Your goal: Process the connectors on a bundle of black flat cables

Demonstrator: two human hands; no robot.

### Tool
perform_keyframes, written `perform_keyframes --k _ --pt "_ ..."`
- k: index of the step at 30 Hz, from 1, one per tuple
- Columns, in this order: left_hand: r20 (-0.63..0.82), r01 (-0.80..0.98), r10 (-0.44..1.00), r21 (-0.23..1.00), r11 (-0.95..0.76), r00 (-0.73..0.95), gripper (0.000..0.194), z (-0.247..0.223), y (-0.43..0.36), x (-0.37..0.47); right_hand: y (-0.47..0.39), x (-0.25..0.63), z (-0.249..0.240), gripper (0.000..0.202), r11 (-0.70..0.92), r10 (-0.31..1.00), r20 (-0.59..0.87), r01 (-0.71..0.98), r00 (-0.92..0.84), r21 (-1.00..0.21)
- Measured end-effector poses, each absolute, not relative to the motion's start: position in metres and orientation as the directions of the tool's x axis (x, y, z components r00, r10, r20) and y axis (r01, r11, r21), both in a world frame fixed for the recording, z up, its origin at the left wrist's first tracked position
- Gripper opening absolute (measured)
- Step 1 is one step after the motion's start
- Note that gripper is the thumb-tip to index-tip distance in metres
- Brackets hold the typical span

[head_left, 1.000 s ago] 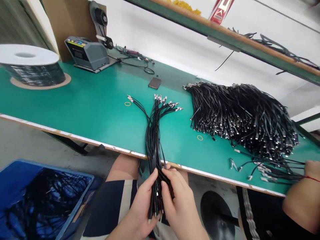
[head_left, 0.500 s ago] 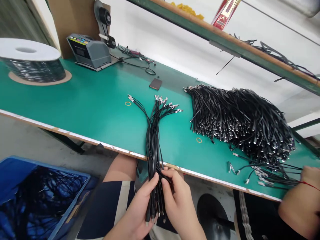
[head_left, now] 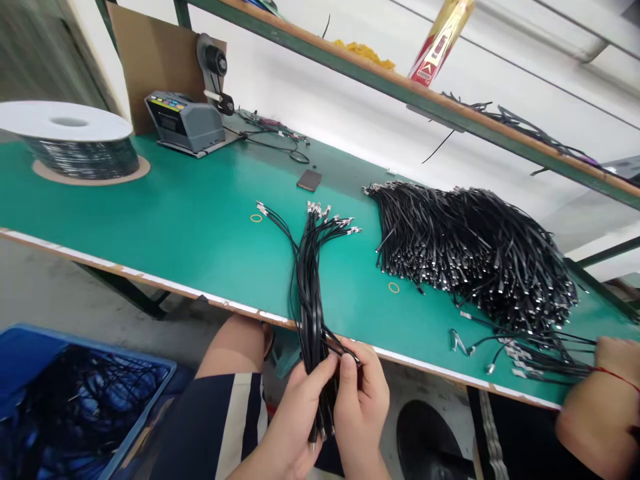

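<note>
A bundle of black cables [head_left: 309, 280] lies across the table's front edge, its far ends fanned out with white-tagged connectors on the green top. My left hand [head_left: 305, 407] is closed around the near part of the bundle, below the edge. Metal plug tips stick out beneath that hand. Beside it, my right hand [head_left: 361, 390] pinches a few cable ends bent off to the right of the bundle. Its fingertips partly hide them. One rubber band [head_left: 256, 218] lies left of the fanned ends, another [head_left: 394, 287] to the right.
A large heap of black cables [head_left: 470, 253] covers the right side of the table. Another person's hand [head_left: 617, 360] holds cables at the right. A cable spool [head_left: 85, 150], a grey tape dispenser [head_left: 187, 123] and a blue crate [head_left: 165, 380] are at left. A shelf [head_left: 320, 47] runs overhead.
My right hand has drawn a few cable ends outward to the right, away from the bundle. My left hand keeps its grip. The whole view has shifted slightly.
</note>
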State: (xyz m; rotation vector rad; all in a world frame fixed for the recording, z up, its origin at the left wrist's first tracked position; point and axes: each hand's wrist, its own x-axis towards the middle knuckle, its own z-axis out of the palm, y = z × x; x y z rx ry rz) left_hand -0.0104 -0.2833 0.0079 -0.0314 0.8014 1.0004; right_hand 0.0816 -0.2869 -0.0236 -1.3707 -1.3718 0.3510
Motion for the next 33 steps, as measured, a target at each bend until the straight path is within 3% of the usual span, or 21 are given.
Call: perform_keyframes --k 6,10,16,19,22,33 --pt "-0.720 -0.797 0.664 0.273 0.539 0.202 0.013 0.029 -0.275 -0.008 -0.291 0.079 -0.022 0.018 0.433 0.700 0.658 0.567 0.278 -0.701" --pt "-0.681 -0.820 0.696 0.253 0.514 0.227 0.006 0.033 -0.270 -0.009 -0.299 0.074 -0.017 0.015 0.523 0.532 0.786 0.607 0.316 -0.598" --pt "-0.623 -0.893 0.730 0.108 0.436 0.281 0.018 0.022 -0.272 -0.016 -0.304 0.080 -0.019 0.019 0.550 0.592 0.797 0.664 0.117 -0.506" --pt "-0.609 -0.911 0.739 0.065 0.408 0.288 0.028 0.024 -0.274 -0.020 -0.305 0.084 -0.019 0.021 0.505 0.588 0.791 0.688 0.168 -0.521" --pt "-0.565 -0.892 0.756 0.074 0.446 0.331 0.023 0.027 -0.274 -0.020 -0.306 0.084 -0.016 0.023 0.471 0.584 0.784 0.699 0.210 -0.538" --pt "-0.493 -0.871 0.771 0.053 0.488 0.402 0.011 0.009 -0.271 -0.013 -0.308 0.075 -0.014 0.024 0.512 0.688 0.720 0.766 -0.094 -0.389"
